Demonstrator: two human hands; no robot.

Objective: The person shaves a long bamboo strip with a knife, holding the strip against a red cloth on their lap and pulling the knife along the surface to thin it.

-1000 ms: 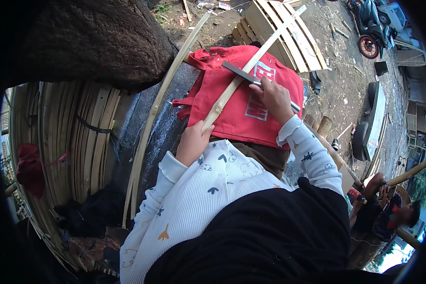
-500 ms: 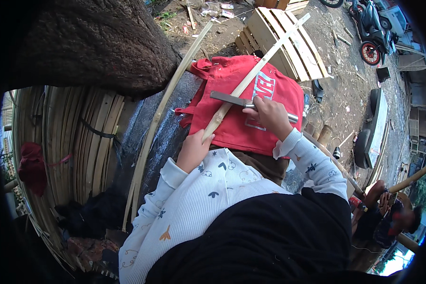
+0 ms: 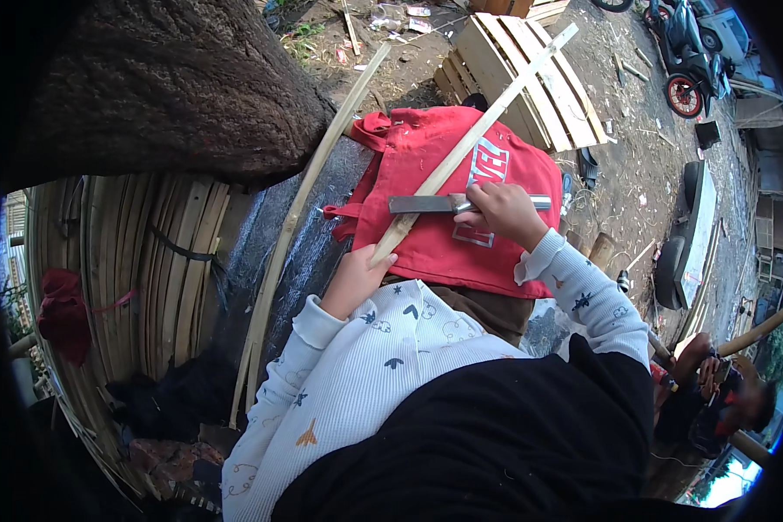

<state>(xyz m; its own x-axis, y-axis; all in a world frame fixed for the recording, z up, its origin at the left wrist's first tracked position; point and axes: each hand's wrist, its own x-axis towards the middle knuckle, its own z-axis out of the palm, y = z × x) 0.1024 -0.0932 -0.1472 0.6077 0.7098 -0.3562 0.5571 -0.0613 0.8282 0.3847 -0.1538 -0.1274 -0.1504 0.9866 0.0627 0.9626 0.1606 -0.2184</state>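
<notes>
my left hand [image 3: 357, 277] grips the near end of a bamboo strip [image 3: 471, 142]; my right hand [image 3: 500, 211] wraps a flat-bladed knife [image 3: 419, 204], blade across the strip just ahead of my left. beyond both, the strip overhangs the red cloth bag [image 3: 409, 143].

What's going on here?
A person is seated with a red cloth over the lap, handling a pale strip. The left hand grips its near end; the right hand holds the handle of a flat-bladed metal tool. The blade lies across the strip just beyond the left hand; whether it touches isn't clear. The strip's far end reaches over a slatted wooden crate. Another long strip lies to the left.
</notes>
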